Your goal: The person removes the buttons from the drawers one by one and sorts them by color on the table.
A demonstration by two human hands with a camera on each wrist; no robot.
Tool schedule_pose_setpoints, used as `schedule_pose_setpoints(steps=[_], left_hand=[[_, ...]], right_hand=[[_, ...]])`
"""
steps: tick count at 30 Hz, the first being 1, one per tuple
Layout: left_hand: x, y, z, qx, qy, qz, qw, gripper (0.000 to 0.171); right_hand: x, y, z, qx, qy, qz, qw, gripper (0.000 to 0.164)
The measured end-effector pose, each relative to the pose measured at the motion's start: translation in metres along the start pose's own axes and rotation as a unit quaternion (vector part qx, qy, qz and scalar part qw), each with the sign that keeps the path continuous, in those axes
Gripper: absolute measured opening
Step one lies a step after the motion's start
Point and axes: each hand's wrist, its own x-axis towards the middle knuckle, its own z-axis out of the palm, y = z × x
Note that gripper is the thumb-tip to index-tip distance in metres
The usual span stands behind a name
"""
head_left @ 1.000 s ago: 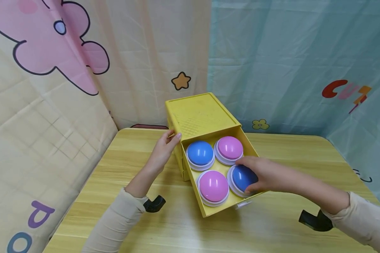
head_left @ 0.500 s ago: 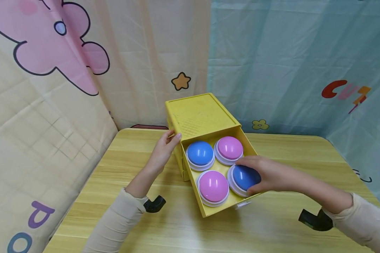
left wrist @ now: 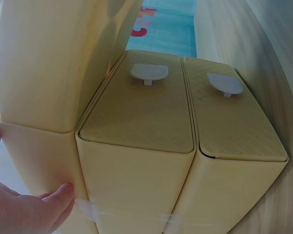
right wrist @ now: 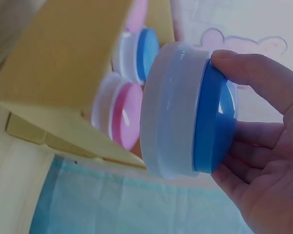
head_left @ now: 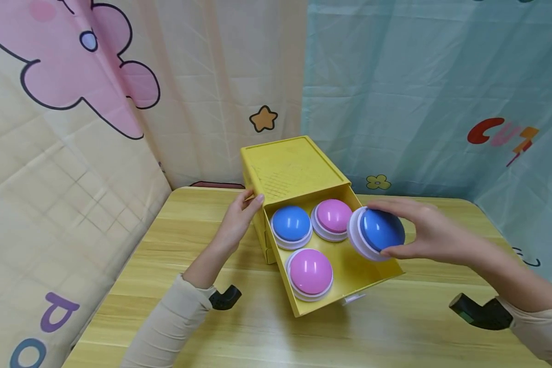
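Head: pinches just-lifted blue dome (head_left: 382, 230) in right hand (head_left: 428, 232), freeing near-right corner of drawer (head_left: 342, 260); rests left hand (head_left: 234, 220), unclenched, against cabinet (head_left: 299, 166).

Cream and blue cartoon-printed cloth (head_left: 276, 66) hangs behind and beside a glossy wood-grained table (head_left: 165, 245).

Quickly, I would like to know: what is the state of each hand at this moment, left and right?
Left hand: open, touching the side of the yellow drawer cabinet.
Right hand: closed, holding a round blue-and-white piece.
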Motion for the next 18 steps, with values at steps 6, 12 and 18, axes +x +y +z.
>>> schedule_pose_setpoints(steps=[6, 12, 18], left_hand=[[0.002, -0.004, -0.001, 0.000, 0.000, 0.001, 1.0000, 0.064], [0.002, -0.005, -0.002, 0.003, 0.003, 0.001, 1.0000, 0.066], [0.003, -0.003, -0.002, -0.006, -0.002, -0.012, 0.9999, 0.065]], right_hand=[[-0.016, 0.017, -0.015, -0.045, 0.043, 0.058, 0.996, 0.075], [-0.030, 0.040, -0.013, -0.030, 0.053, 0.149, 0.987, 0.073], [-0.045, 0.067, 0.003, 0.002, 0.031, 0.210, 0.977, 0.072]])
